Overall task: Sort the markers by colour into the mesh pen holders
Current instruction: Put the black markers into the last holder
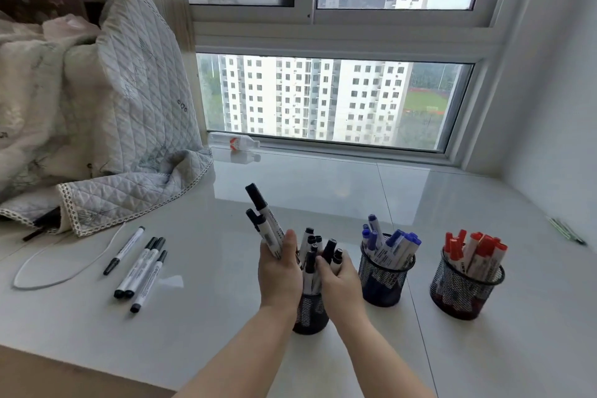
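I am closing my left hand (278,271) around two black markers (265,220), and my right hand (339,271) is bunching the markers in the black holder (310,313) toward three o'clock. I should be lowering mine tip-down into the gap. Four more black markers (139,268) are lying at nine o'clock.

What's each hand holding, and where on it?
Left hand grips black markers by their lower barrels. Right hand clasps the markers in the black holder mid-barrel.
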{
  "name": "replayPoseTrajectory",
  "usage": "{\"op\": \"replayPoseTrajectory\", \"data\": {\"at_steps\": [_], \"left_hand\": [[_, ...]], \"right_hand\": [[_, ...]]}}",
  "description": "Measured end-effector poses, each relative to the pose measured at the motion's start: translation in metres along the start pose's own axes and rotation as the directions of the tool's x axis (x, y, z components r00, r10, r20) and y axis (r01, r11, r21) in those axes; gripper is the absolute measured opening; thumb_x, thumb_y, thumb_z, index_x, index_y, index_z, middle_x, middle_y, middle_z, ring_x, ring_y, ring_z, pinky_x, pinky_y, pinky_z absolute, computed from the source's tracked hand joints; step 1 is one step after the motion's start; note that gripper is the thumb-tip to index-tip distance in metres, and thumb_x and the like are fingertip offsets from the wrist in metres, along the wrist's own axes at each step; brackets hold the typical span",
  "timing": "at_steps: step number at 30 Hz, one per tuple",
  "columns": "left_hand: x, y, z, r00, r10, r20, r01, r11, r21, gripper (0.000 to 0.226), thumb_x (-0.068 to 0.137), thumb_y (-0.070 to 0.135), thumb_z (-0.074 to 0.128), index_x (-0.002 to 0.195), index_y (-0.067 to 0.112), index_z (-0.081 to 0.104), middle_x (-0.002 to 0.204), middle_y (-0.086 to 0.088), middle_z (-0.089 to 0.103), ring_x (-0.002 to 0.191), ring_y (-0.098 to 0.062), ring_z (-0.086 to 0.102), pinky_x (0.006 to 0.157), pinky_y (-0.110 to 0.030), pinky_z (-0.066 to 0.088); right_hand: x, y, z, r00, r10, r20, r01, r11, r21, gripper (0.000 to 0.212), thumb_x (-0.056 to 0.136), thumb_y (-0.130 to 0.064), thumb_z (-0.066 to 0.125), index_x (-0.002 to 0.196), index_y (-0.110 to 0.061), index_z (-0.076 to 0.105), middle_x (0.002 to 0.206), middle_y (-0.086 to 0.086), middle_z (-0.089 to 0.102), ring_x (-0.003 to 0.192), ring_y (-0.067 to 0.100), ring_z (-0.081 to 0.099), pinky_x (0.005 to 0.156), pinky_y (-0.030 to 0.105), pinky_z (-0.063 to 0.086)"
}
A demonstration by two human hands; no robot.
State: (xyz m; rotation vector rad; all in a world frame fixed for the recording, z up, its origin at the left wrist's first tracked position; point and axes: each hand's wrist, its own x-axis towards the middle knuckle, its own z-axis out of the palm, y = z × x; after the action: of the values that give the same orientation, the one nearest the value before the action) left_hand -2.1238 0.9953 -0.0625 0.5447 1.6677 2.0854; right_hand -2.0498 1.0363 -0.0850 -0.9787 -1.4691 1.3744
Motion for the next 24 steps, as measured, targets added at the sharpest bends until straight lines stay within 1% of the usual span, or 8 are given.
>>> {"op": "replayPoseTrajectory", "data": {"at_steps": [4, 7, 10, 13, 15, 17, 20, 24], "left_hand": [[-0.008, -0.017, -0.009, 0.990, -0.081, 0.113, 0.067, 0.990, 0.120, 0.020, 0.085, 0.041, 0.059, 0.090, 0.022, 0.052, 0.107, -0.015, 0.056, 0.099, -0.027, 0.060, 0.090, -0.048, 0.049], [-0.012, -0.013, -0.012, 0.989, -0.025, 0.145, -0.007, 0.976, 0.216, 0.013, 0.085, 0.029, 0.063, 0.076, 0.025, 0.053, 0.106, -0.006, 0.051, 0.107, -0.028, 0.054, 0.096, -0.048, 0.044], [-0.011, -0.003, -0.015, 0.978, 0.138, 0.156, -0.181, 0.933, 0.312, 0.022, 0.078, 0.017, 0.069, 0.076, 0.032, 0.052, 0.097, 0.009, 0.045, 0.103, -0.024, 0.053, 0.091, -0.042, 0.047], [-0.010, 0.007, -0.013, 0.954, 0.280, 0.109, -0.301, 0.901, 0.312, 0.031, 0.074, 0.011, 0.070, 0.080, 0.031, 0.048, 0.090, 0.006, 0.051, 0.089, -0.020, 0.057, 0.078, -0.027, 0.049], [-0.010, 0.014, -0.010, 0.939, 0.319, 0.126, -0.342, 0.897, 0.279, 0.033, 0.077, 0.010, 0.068, 0.085, 0.032, 0.045, 0.082, 0.006, 0.058, 0.075, -0.010, 0.060, 0.065, -0.012, 0.045], [-0.008, 0.017, -0.009, 0.910, 0.381, 0.164, -0.413, 0.869, 0.273, 0.038, 0.082, 0.011, 0.065, 0.098, 0.037, 0.043, 0.076, 0.010, 0.060, 0.069, -0.001, 0.060, 0.059, -0.006, 0.043], [-0.005, 0.016, -0.017, 0.850, 0.478, 0.222, -0.527, 0.771, 0.358, 0.040, 0.085, 0.017, 0.063, 0.119, 0.030, 0.047, 0.079, 0.012, 0.060, 0.074, 0.001, 0.058, 0.064, -0.004, 0.042], [-0.009, 0.005, -0.029, 0.756, 0.542, 0.367, -0.654, 0.600, 0.460, 0.017, 0.083, 0.017, 0.067, 0.099, 0.018, 0.061, 0.087, 0.009, 0.060, 0.078, -0.007, 0.060, 0.070, -0.025, 0.052]], "right_hand": [[-0.004, 0.001, -0.003, 1.000, -0.006, 0.016, 0.005, 0.998, 0.065, 0.008, 0.088, -0.013, 0.057, 0.083, -0.008, 0.052, 0.061, 0.005, 0.054, 0.054, 0.016, 0.049, 0.054, 0.031, 0.042], [-0.004, -0.005, -0.006, 0.999, -0.047, -0.013, 0.048, 0.997, 0.064, 0.005, 0.088, -0.015, 0.058, 0.091, -0.019, 0.057, 0.082, 0.001, 0.066, 0.074, 0.016, 0.062, 0.067, 0.032, 0.051], [-0.004, -0.016, -0.008, 0.986, -0.158, -0.047, 0.159, 0.987, 0.020, 0.024, 0.088, -0.015, 0.058, 0.096, -0.036, 0.053, 0.098, -0.011, 0.060, 0.091, 0.008, 0.058, 0.073, 0.020, 0.048], [-0.004, -0.023, -0.009, 0.966, -0.259, -0.005, 0.257, 0.958, -0.127, 0.041, 0.090, -0.015, 0.054, 0.112, -0.049, 0.045, 0.107, -0.024, 0.052, 0.098, -0.004, 0.051, 0.075, 0.014, 0.044], [-0.004, -0.023, -0.010, 0.952, -0.304, 0.019, 0.302, 0.933, -0.196, 0.041, 0.092, -0.015, 0.052, 0.119, -0.045, 0.047, 0.107, -0.025, 0.051, 0.098, -0.010, 0.050, 0.075, 0.007, 0.041], [-0.004, -0.023, -0.011, 0.943, -0.331, 0.040, 0.332, 0.918, -0.218, 0.034, 0.093, -0.012, 0.050, 0.118, -0.035, 0.054, 0.102, -0.021, 0.053, 0.091, -0.017, 0.050, 0.071, 0.000, 0.038], [-0.004, -0.021, -0.012, 0.944, -0.324, 0.057, 0.328, 0.919, -0.217, 0.030, 0.094, -0.010, 0.048, 0.119, -0.021, 0.059, 0.100, -0.018, 0.055, 0.091, -0.018, 0.050, 0.072, -0.002, 0.036], [-0.005, -0.020, -0.012, 0.951, -0.308, 0.041, 0.309, 0.921, -0.239, 0.030, 0.094, -0.012, 0.047, 0.120, -0.021, 0.059, 0.101, -0.020, 0.056, 0.094, -0.013, 0.052, 0.076, 0.001, 0.038]]}}
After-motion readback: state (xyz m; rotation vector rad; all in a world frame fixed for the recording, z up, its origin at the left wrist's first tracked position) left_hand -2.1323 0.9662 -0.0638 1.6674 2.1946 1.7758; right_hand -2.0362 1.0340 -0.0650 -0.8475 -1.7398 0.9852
